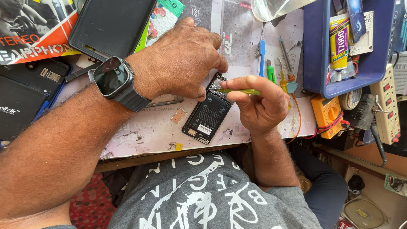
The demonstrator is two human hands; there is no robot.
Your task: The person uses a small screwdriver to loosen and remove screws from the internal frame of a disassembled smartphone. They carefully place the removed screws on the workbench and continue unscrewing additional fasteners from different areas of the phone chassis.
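Left hand: the left hand (180,59), a smartwatch (112,77) on its wrist, rests palm down with fingers curled and pressed on the top end of the opened smartphone (207,114).
Right hand: the right hand (258,104) has its fingers pinched on a yellow-green screwdriver (237,90), tip at the phone's top edge.
Phone: lies back-open, battery showing, on the desk (140,135) near its front edge, between the two hands.
Nearby: blue toothbrush (261,57), blue tray (318,46) with a glue tube (338,42), orange multimeter (326,114) to the right.

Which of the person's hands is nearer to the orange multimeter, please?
Right. The right hand is beside the orange multimeter, just apart; the left hand is farther off, beyond the opened phone.
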